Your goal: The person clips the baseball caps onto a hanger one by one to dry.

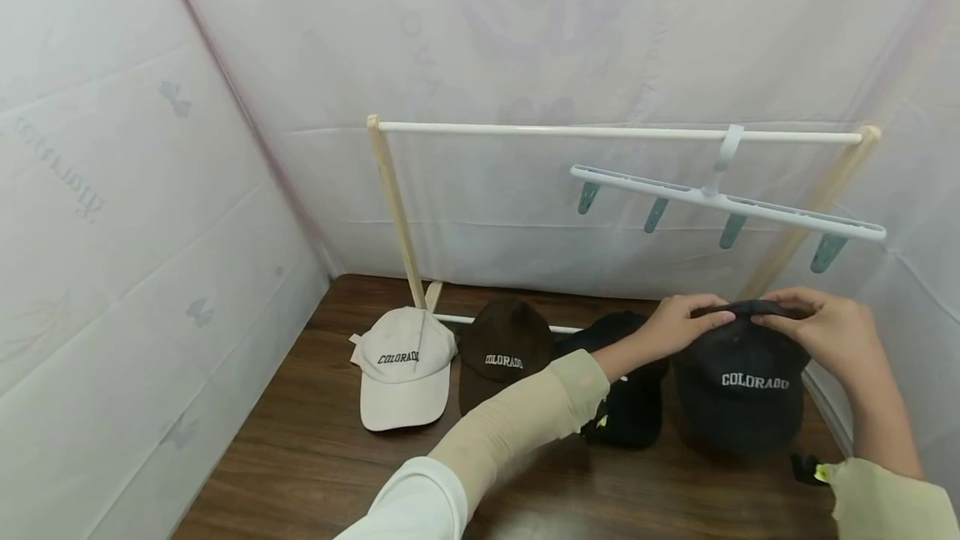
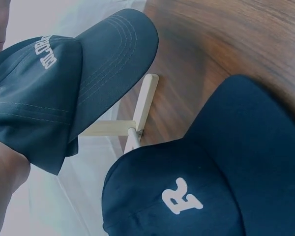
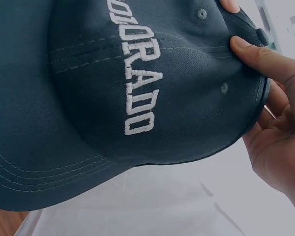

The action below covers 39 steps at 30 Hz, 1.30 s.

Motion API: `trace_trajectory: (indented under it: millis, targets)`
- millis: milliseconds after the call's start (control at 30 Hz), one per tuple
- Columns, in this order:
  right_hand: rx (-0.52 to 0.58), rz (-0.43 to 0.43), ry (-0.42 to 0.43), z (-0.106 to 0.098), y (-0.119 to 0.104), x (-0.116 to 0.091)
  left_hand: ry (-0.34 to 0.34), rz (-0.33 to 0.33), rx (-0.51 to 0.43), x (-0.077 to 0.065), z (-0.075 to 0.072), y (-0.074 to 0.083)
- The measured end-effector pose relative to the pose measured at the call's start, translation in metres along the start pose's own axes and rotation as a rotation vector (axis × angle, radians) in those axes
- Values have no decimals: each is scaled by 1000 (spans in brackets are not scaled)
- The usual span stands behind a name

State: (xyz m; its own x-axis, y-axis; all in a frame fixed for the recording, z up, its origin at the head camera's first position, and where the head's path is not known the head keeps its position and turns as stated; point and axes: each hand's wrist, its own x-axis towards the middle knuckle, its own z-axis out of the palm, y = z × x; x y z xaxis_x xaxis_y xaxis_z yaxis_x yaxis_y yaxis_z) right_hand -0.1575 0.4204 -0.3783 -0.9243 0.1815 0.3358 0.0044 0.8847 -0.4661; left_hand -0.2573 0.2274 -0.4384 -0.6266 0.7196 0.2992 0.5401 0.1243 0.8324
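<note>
Both hands pinch the top of a dark cap [image 1: 738,402] lettered COLORADO, lifted with its visor hanging down at the right side of the table. My left hand [image 1: 678,325] grips the crown on its left, thumb in front. On the other side of the crown button, my right hand [image 1: 838,333] does the same; in the right wrist view the thumb of the right hand [image 3: 280,152] presses the cloth, its other fingers behind. The left wrist view shows the raised cap [image 2: 44,93] beside a dark cap with a white R [image 2: 250,147] lying on the table.
A white hanger [image 1: 712,200] with several grey-green clips hangs from the rack's rail [image 1: 562,132], above the hands. White [image 1: 407,361] and brown [image 1: 506,344] COLORADO caps lie left on the wooden table [image 1: 300,457]. Pale sheeting [image 1: 487,40] surrounds the table behind and at the sides.
</note>
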Motion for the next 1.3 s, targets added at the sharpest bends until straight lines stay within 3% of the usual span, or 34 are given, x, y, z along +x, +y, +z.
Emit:
trace_trajectory:
  millis: [500, 833, 1067, 1300]
  targets:
    - [40, -17, 55, -8, -10, 10, 10, 21, -55, 12, -15, 16]
    - [39, -25, 86, -10, -15, 13, 12, 9, -43, 18, -19, 22]
    - [60, -20, 93, -10, -17, 13, 32, 67, -83, 23, -19, 24]
    - [119, -49, 85, -11, -10, 12, 48, 89, -53, 26, -20, 28]
